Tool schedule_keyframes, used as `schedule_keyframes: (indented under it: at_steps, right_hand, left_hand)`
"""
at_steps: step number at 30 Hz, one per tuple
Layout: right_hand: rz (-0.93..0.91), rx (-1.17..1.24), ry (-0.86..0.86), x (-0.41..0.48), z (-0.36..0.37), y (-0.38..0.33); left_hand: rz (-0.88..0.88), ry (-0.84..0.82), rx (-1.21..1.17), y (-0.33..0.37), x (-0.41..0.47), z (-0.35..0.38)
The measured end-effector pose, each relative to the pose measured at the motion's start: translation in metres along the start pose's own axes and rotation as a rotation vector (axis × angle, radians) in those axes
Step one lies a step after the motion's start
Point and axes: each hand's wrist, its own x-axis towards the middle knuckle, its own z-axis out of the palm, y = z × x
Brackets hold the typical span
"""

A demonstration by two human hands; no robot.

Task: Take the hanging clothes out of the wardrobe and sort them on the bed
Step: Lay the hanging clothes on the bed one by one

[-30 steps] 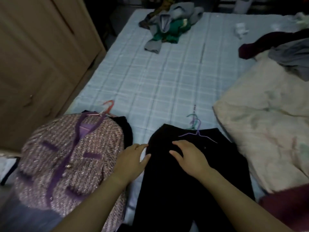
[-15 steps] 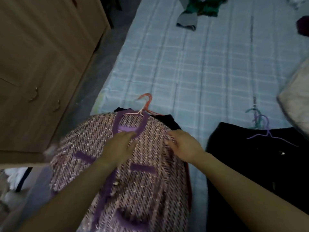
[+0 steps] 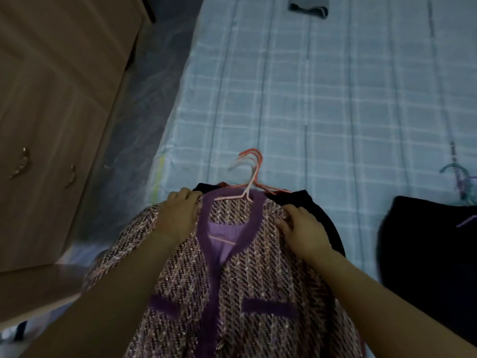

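Tweed jacket [image 3: 245, 280], pink-and-purple weave, lies front-up at the near edge of the bed [image 3: 335, 99], on its pink hanger [image 3: 249, 174], hook pointing up the mattress. Left hand [image 3: 178, 218] sits on one shoulder and right hand [image 3: 302, 231] on the other, and both sets of fingers curl over the fabric and grip it. The jacket tops a dark garment [image 3: 320, 215]. A second dark pile [image 3: 426, 241] lies apart to the right under teal and purple hangers [image 3: 462, 182], and a grey item [image 3: 308, 7] lies far up the bed. Wardrobe [image 3: 51, 99] stands left; its inside is not shown. Judgement: midway, with several pieces out and grouped, this one being placed or adjusted, and what remains hanging is unknown.
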Motion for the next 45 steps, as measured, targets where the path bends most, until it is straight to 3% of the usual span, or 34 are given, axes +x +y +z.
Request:
schedule_keyframes:
  at_steps: [5,8,13,19,26,31,37,45]
  right_hand:
    - [-0.034,-0.022,0.013,-0.018,0.012,0.004]
    - [-0.014,0.089,-0.018,-0.031,0.012,0.010]
    - [-0.107,0.235,0.083,-0.082,-0.019,0.017]
    - [-0.223,0.367,0.290,-0.228,-0.076,0.047]
    - [-0.255,0.368,0.447,-0.434,-0.093,0.106]
    - [-0.134,0.435,0.706,-0.563,-0.073,0.176]
    - [0.071,0.387,1.053,-0.676,-0.100,0.265]
    - [0.251,0.196,1.299,-0.755,-0.141,0.377]
  left_hand:
    - [0.085,-0.098,0.071,0.001,0.001,-0.003]
    - [0.132,-0.094,0.013,0.009,-0.018,-0.006]
    - [0.166,0.097,-0.121,0.041,-0.086,-0.037]
    - [0.294,0.284,-0.166,0.122,-0.212,-0.082]
    - [0.499,0.376,-0.125,0.237,-0.373,-0.097]
    - [0.706,0.421,-0.028,0.349,-0.454,-0.092]
    - [0.882,0.327,-0.201,0.479,-0.506,-0.057]
    - [1.155,0.040,-0.245,0.619,-0.516,-0.022]
